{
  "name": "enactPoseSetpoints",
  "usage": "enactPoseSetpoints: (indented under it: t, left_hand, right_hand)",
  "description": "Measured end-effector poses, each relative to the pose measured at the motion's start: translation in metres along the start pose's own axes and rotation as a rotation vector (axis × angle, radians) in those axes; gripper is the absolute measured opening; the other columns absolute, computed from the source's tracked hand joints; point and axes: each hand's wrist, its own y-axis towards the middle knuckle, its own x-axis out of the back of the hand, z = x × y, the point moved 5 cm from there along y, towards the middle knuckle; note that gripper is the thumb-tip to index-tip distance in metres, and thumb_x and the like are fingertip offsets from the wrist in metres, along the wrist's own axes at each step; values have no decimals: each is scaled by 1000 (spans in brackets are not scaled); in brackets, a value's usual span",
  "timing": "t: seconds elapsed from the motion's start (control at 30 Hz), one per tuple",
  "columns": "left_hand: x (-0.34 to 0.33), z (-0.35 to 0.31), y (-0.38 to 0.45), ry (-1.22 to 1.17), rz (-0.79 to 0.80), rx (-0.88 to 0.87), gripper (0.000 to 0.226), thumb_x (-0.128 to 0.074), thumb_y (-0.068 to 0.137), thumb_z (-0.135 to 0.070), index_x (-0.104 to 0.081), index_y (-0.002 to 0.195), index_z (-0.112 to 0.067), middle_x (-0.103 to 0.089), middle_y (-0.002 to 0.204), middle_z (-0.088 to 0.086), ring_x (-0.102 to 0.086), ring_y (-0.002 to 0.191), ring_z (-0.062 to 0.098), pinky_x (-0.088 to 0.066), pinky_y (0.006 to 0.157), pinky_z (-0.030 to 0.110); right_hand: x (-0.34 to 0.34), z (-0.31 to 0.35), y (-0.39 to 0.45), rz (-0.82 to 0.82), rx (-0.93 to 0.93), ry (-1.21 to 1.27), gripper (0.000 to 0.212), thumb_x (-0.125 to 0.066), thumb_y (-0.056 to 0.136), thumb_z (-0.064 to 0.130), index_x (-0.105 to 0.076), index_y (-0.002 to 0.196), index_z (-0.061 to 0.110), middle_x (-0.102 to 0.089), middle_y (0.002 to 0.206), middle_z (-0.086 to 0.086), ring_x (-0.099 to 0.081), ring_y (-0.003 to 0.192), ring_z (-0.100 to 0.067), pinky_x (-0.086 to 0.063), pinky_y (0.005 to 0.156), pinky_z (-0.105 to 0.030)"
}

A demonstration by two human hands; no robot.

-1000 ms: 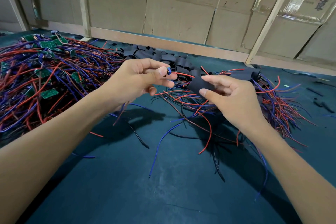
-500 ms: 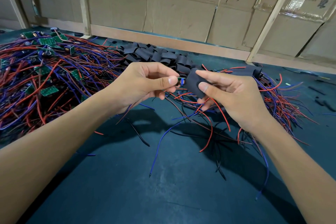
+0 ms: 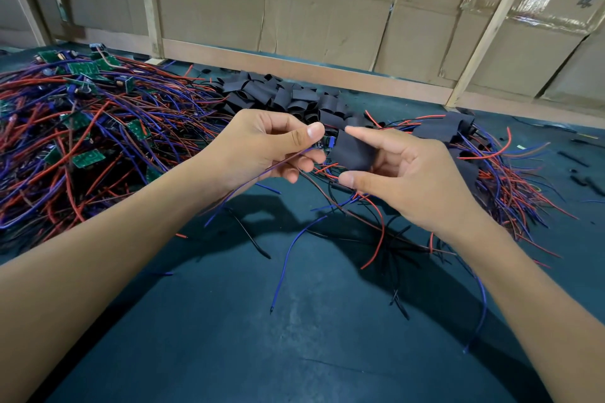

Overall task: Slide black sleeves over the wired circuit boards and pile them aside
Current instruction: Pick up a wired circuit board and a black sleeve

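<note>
Two hands meet above the table (image 3: 294, 321). The left hand (image 3: 262, 147) pinches a wired circuit board (image 3: 325, 143) between thumb and fingers, its wires trailing back under the palm. The right hand (image 3: 406, 173) holds a black sleeve (image 3: 355, 152) between thumb and middle fingers, forefinger stretched out above it. Board and sleeve lie end to end, long axes running left to right, the board's free end at the sleeve's mouth, just to its left. Bare boards (image 3: 82, 101) are heaped far left, loose sleeves (image 3: 288, 98) behind, and finished sleeved ones (image 3: 451, 127) pile up on the right, nearer the right hand.
</note>
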Motion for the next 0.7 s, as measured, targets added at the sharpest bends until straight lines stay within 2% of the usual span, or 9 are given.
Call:
enactPoseSetpoints:
  t: [0.07, 0.17, 0.23, 0.33, 0.43, 0.53, 0.6, 0.7]
  left_hand:
    - [-2, 0, -1, 5, 6, 5, 23, -70, 82, -32, -71, 73, -12, -74, 81, 15, -65, 63, 16, -52, 54, 24]
    - [-3, -1, -1, 21, 12, 4, 24, -69, 83, -33, -70, 68, -15, -73, 78, 12, -64, 62, 16, -51, 53, 24]
    - [-3, -3, -1, 33, 17, -4, 25, -69, 83, -34, -70, 66, -16, -73, 76, 11, -63, 61, 16, -50, 53, 24]
    - [-3, -4, -1, 48, 20, -10, 28, -67, 85, -33, -67, 71, -10, -73, 75, 9, -62, 61, 15, -50, 53, 24]
    - [-3, -4, -2, 61, 32, -11, 28, -66, 87, -33, -66, 73, -8, -73, 76, 9, -61, 62, 15, -50, 54, 24]
    - [-3, -4, -2, 61, 45, -2, 27, -66, 88, -32, -67, 74, -9, -73, 78, 10, -61, 62, 15, -50, 54, 24]
    - [-3, -3, -2, 63, 51, 1, 25, -66, 88, -32, -69, 73, -11, -73, 78, 10, -61, 61, 15, -50, 54, 24]
    - [-3, -3, -1, 59, 59, 5, 25, -66, 89, -30, -67, 75, -9, -72, 77, 10, -61, 61, 14, -50, 55, 24]
  right_hand:
    - [-4, 4, -2, -10, 76, -152, 58, -88, 78, 28, -69, 133, 22, -67, 95, 12, -60, 76, -12, -56, 83, -45]
    - [-5, 8, -5, -21, 141, -231, 51, -84, 85, 21, -69, 133, 15, -71, 99, -3, -66, 83, -24, -54, 82, -43]
    - [-4, 10, -6, -19, 164, -244, 48, -82, 87, 20, -68, 133, 15, -72, 100, -10, -66, 86, -25, -52, 82, -39]
    - [-2, 10, -5, -8, 168, -182, 46, -80, 88, 22, -68, 132, 21, -73, 104, -10, -67, 92, -27, -52, 85, -40]
    - [-2, 7, -4, -11, 143, -106, 44, -79, 86, 29, -70, 129, 29, -75, 109, 1, -70, 96, -19, -55, 91, -42]
    - [-3, 4, -3, 6, 122, -38, 40, -79, 84, 34, -70, 121, 44, -75, 114, 14, -71, 105, -6, -54, 97, -29]
    - [-3, 3, -2, -4, 103, -8, 40, -81, 82, 33, -71, 118, 46, -72, 116, 26, -68, 111, 0, -51, 101, -22]
    - [-5, -1, -1, 16, 64, 39, 41, -80, 84, 26, -71, 117, 50, -75, 114, 21, -72, 107, -6, -55, 100, -32]
